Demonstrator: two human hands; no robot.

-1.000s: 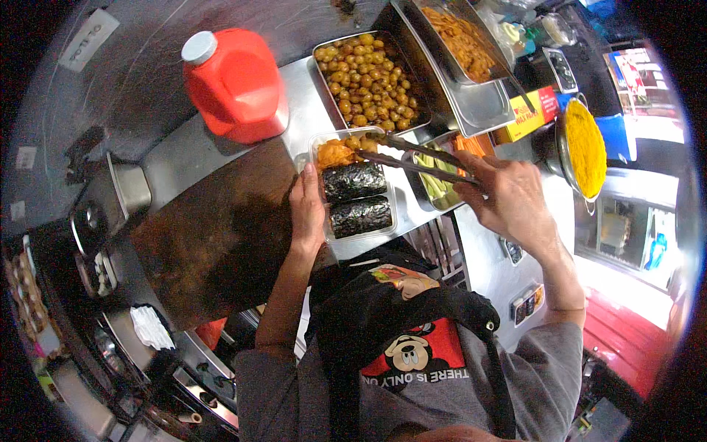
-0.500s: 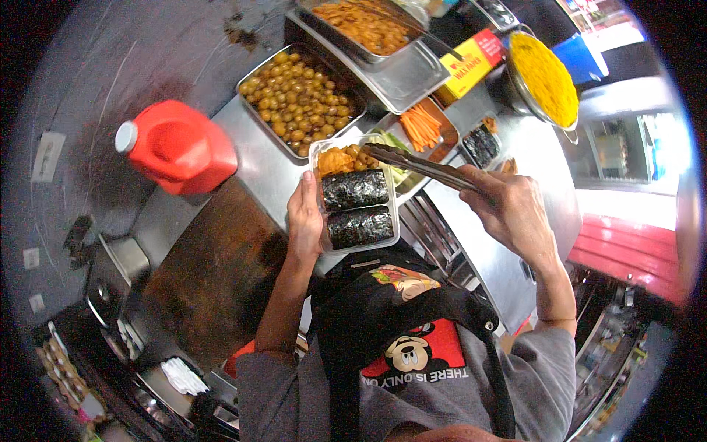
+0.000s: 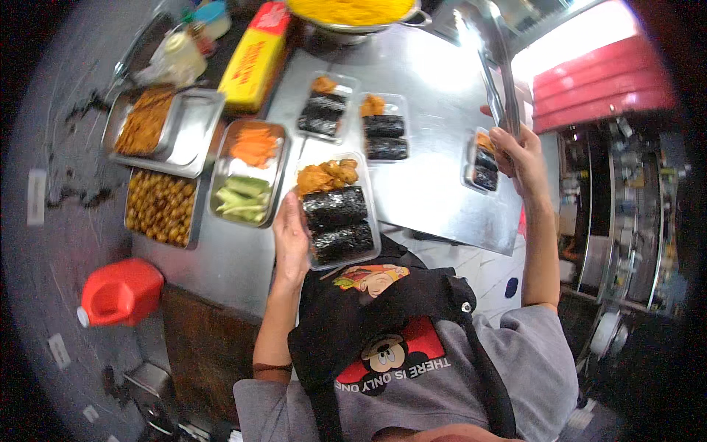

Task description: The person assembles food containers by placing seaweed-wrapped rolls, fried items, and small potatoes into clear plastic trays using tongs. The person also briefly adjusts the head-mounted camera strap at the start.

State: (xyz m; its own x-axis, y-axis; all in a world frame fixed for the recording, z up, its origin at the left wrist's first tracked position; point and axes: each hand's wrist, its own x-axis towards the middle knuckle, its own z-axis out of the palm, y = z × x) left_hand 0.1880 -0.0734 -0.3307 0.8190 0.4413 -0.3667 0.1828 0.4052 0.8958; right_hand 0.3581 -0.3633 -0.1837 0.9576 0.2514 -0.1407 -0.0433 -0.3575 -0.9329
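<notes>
My left hand (image 3: 291, 241) grips the left side of a clear plastic container (image 3: 374, 210), held in front of my chest. Two black seaweed-wrapped rolls (image 3: 336, 209) lie in it, with orange food (image 3: 314, 179) and small round brown pieces (image 3: 345, 172) at its far end. Off to the right, my right hand (image 3: 524, 163) is closed around metal tongs (image 3: 504, 88). Their tips point away from me and look blurred; nothing can be made out between them. Below and beside that hand, a similar filled container (image 3: 482, 175) stands on the steel table (image 3: 442, 199).
Two more filled containers (image 3: 322, 116) (image 3: 385, 149) stand mid-table. To the left are trays of carrot and cucumber sticks (image 3: 245, 193), round brown pieces (image 3: 159, 209) and orange food (image 3: 147, 121). A yellow box (image 3: 254, 62), a pot of yellow food (image 3: 352, 15) and a red jug (image 3: 125, 291) surround them.
The tongs have left the container's food and swung far right with my right hand. My left hand still holds the container. The view has turned rightward, showing more filled containers.
</notes>
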